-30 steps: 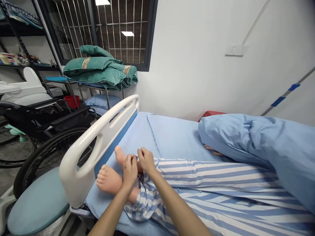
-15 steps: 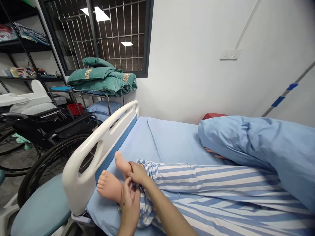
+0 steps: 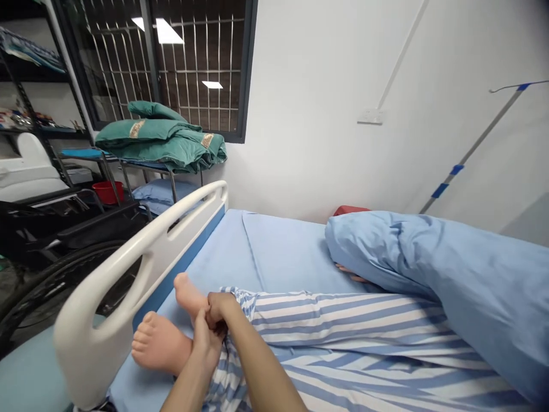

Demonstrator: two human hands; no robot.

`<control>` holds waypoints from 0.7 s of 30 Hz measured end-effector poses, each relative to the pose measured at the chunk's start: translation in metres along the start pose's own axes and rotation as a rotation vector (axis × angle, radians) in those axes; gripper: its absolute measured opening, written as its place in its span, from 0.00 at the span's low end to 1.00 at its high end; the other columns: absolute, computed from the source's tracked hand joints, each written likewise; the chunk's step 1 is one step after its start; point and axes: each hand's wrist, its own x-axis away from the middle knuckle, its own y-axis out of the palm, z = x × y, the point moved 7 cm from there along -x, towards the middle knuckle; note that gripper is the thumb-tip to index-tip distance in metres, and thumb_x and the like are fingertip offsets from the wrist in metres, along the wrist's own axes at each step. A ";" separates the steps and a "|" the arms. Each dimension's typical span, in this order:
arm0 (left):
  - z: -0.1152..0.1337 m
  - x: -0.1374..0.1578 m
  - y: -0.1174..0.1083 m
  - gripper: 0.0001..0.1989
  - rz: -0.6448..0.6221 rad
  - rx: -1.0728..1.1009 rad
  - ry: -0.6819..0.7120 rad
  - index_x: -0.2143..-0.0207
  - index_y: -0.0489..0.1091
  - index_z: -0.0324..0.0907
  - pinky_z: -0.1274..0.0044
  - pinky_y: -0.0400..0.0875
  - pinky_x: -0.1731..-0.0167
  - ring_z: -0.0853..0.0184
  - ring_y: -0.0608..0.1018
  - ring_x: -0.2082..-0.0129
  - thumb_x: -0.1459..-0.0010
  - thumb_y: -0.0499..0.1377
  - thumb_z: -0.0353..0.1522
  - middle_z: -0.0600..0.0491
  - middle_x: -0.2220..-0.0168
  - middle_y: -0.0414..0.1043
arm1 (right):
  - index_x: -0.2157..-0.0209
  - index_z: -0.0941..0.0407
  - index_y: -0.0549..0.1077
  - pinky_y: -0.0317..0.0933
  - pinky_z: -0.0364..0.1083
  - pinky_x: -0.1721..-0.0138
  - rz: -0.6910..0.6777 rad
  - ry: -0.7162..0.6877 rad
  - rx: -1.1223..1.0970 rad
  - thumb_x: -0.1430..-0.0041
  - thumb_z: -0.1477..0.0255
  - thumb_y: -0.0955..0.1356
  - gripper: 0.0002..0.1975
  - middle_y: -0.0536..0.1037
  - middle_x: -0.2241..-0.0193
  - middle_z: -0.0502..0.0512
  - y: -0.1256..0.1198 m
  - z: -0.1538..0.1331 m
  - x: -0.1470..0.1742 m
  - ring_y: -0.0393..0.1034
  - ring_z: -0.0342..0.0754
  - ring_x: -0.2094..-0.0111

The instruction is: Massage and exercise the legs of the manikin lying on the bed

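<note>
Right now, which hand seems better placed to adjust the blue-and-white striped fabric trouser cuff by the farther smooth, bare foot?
Probably the right hand: it is at the ankle of the farther foot, close beside the cuff. The left hand lies farther from the cuff, its wrist alongside the nearer foot.

Left hand [image 3: 206, 336] just beside right hand [image 3: 220, 308], forearms [image 3: 262, 361] stretched forward.

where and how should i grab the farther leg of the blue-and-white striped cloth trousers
I'd probably pinch that striped cloth trouser leg at its bunched hem, coming from the side of the plain white wall. Loose folds gather there, whereas farther along the cloth lies smoother, and the person's right hand crowds the near side.
</note>
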 end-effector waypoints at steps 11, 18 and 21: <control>-0.016 -0.019 -0.005 0.11 0.073 -0.036 -0.111 0.73 0.64 0.41 0.78 0.63 0.76 0.68 0.71 0.74 0.50 0.49 0.39 0.53 0.77 0.67 | 0.73 0.59 0.74 0.64 0.44 0.75 -0.278 -0.107 -0.258 0.71 0.71 0.70 0.16 0.77 0.73 0.53 0.020 0.021 -0.036 0.71 0.49 0.73; -0.015 -0.012 -0.003 0.11 0.099 0.035 -0.108 0.72 0.64 0.41 0.76 0.64 0.74 0.66 0.71 0.74 0.51 0.50 0.39 0.53 0.75 0.68 | 0.64 0.56 0.71 0.62 0.48 0.68 0.257 -0.161 0.012 0.64 0.60 0.68 0.23 0.76 0.67 0.57 -0.003 0.013 0.005 0.71 0.54 0.67; -0.013 -0.011 -0.001 0.07 0.069 0.134 -0.075 0.73 0.64 0.41 0.77 0.66 0.74 0.68 0.72 0.76 0.52 0.51 0.35 0.55 0.76 0.68 | 0.62 0.58 0.68 0.60 0.49 0.62 0.485 -0.176 0.080 0.56 0.62 0.64 0.19 0.75 0.64 0.59 -0.004 0.006 0.032 0.69 0.53 0.63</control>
